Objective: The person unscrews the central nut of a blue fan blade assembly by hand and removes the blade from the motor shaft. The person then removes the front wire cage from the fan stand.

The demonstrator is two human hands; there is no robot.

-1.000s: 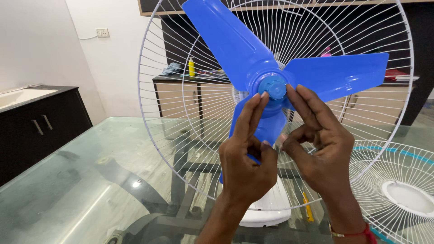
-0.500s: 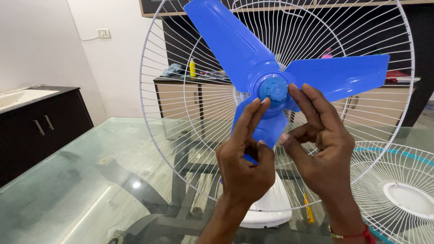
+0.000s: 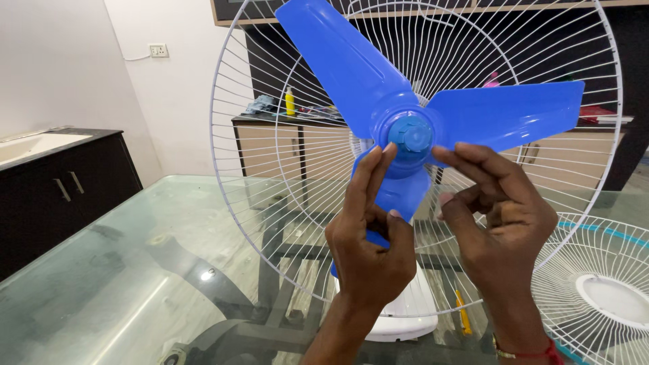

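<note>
A blue three-bladed fan blade (image 3: 500,115) sits on the shaft of a white table fan, in front of its white wire rear guard (image 3: 270,203). A round blue cap (image 3: 410,134) is at the hub's centre. My left hand (image 3: 372,250) grips the lower blade between thumb and curled fingers, with two fingers stretched up to the hub just left of the cap. My right hand (image 3: 503,230) hovers at the hub's right side, fingers apart, fingertips just off the cap and holding nothing.
The fan's white base (image 3: 405,314) stands on a glass table (image 3: 135,257). A second wire guard (image 3: 608,284) with a teal rim lies flat at the right. A yellow screwdriver (image 3: 463,314) lies near the base. A black cabinet (image 3: 61,196) is at the left.
My right hand's fingers have come off the cap and drawn back to the right. The left hand keeps its hold on the lower blade.
</note>
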